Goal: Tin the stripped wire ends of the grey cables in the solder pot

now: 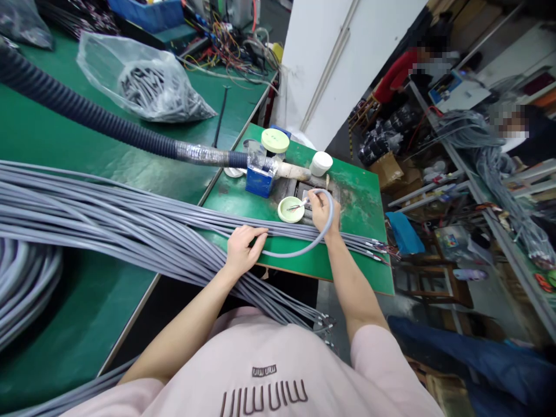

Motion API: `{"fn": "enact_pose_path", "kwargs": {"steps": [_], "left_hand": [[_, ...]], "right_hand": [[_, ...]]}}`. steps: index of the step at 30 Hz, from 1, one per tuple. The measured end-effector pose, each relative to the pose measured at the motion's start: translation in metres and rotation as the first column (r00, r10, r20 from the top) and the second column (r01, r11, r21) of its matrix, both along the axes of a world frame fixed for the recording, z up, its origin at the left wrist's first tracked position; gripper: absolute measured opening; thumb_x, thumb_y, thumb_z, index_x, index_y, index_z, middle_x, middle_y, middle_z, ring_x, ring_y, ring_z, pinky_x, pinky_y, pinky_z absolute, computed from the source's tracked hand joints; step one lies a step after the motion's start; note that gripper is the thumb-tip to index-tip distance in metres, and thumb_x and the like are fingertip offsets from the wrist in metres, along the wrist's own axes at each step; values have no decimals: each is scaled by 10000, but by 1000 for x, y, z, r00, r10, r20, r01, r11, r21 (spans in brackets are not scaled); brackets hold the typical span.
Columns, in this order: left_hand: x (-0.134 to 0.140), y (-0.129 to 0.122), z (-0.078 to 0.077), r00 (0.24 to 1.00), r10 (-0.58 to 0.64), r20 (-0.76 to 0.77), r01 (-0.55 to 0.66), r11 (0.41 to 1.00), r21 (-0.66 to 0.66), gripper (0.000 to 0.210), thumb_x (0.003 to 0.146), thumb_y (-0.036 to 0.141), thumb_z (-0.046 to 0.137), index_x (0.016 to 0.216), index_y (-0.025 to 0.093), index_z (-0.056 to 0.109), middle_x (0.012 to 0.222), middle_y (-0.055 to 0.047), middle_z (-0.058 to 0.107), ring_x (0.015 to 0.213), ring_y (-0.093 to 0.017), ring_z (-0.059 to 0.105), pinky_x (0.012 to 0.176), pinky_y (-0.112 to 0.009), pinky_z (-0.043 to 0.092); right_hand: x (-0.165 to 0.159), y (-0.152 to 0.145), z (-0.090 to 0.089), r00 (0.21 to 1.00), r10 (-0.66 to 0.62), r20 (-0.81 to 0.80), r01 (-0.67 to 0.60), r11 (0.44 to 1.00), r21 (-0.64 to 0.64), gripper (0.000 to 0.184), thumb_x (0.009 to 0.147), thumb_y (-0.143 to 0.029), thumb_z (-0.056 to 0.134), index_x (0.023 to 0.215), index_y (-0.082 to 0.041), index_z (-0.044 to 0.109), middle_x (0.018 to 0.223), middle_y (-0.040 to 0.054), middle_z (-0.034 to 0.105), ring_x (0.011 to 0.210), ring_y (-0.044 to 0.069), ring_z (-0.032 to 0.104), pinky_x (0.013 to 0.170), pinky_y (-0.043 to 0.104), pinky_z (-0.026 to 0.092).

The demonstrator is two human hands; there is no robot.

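My right hand [320, 213] is closed on a grey cable [328, 223] just behind its stripped end. Thin coloured wires from that end dip over a small pale-green dish [284, 215]. The cable bends in a loop back toward my left hand [244, 249]. That hand rests with curled fingers on a long bundle of grey cables [182, 211], its thumb and forefinger close together; its grip is partly hidden. More cable ends [377, 246] with bared wires lie at the bundle's right tip.
A dark corrugated hose [87, 110] runs to a nozzle [293, 171] by a blue box [259, 182]. Behind stand a yellow-lidded jar [275, 141] and a white cup [321, 164]. A plastic bag [147, 81] and a cable coil [26, 284] lie left. People work at right.
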State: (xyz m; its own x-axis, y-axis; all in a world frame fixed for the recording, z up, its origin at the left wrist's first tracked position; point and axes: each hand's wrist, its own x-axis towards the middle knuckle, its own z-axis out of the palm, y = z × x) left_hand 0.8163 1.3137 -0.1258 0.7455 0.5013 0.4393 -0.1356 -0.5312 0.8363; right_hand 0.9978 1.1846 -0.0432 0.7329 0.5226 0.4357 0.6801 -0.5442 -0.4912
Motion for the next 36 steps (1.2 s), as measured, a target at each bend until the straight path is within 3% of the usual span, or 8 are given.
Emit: {"fn": "enact_pose_path", "kwargs": {"steps": [17, 22, 31, 36], "left_hand": [[1, 0, -2, 1000, -2, 4, 2, 999, -38, 155, 837, 279, 578, 905, 229, 709, 814, -42, 717, 734, -182, 595, 710, -321, 407], [1, 0, -1, 1000, -6, 20, 6, 999, -37, 145, 833, 252, 583, 905, 229, 707, 801, -40, 712, 717, -179, 588, 694, -316, 397], [1, 0, 0, 1000, -7, 22, 8, 1000, -11, 149, 842, 243, 570, 906, 225, 703, 808, -41, 713, 725, -180, 593, 698, -316, 401], [1, -1, 0, 998, 1, 60, -3, 999, 33, 145, 848, 218, 565, 920, 211, 692, 805, -41, 712, 715, -170, 595, 686, -311, 413]], "right_hand": [[-3, 14, -11, 972, 97, 216, -47, 972, -228, 323, 944, -353, 433, 816, -193, 683, 794, 53, 707, 793, 206, 605, 760, 330, 388], [-5, 15, -10, 954, 122, 275, -51, 966, -252, 337, 950, -368, 421, 813, -196, 676, 750, 49, 688, 759, 201, 580, 748, 336, 369], [-10, 16, -11, 959, 150, 241, -76, 953, -292, 276, 938, -335, 455, 827, -197, 667, 763, 52, 686, 790, 211, 579, 789, 354, 359], [-8, 12, -4, 960, 134, 245, -79, 972, -223, 260, 933, -329, 463, 828, -205, 666, 767, 34, 691, 769, 193, 582, 797, 338, 368]]}}
